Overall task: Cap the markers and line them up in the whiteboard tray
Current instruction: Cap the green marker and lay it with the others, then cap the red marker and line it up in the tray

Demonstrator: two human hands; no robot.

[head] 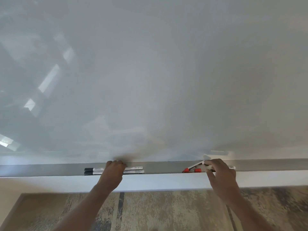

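Note:
Two black-capped white markers (pixel 133 170) lie side by side along the grey whiteboard tray (pixel 50 170), caps pointing left. My left hand (pixel 115 170) rests on top of their middle, fingers curled over them. To the right, my right hand (pixel 220 172) grips a red-capped marker (pixel 193 167), tilted with its red cap down-left in the tray. A second red marker (pixel 198 170) lies in the tray under it, mostly hidden by my hand; its white end (pixel 232 167) shows past my knuckles.
The large whiteboard (pixel 150 80) fills the view above the tray and shows reflections at the left. A white ledge (pixel 158 182) runs below the tray. Patterned carpet (pixel 166 212) lies beneath.

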